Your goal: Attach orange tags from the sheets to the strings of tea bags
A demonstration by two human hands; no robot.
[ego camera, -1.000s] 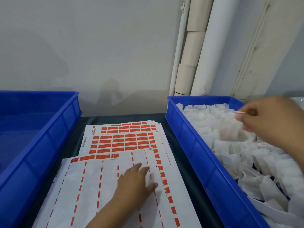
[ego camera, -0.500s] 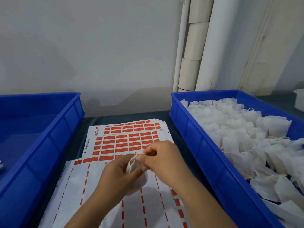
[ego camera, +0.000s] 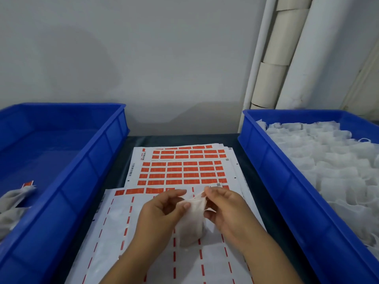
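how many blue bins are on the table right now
2. One blue bin sits left of the tag sheets, holding a few tagged tea bags. The other sits on the right, filled with untagged bags. More could lie outside the view.

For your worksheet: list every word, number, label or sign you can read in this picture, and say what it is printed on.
None can be read.
Orange tags on the sheets: pale print, too blurred.
Barcode strips at the sheets' left edge: too small.
Tag in the left bin: blurred.
Tea bag in the hands: no print shows.
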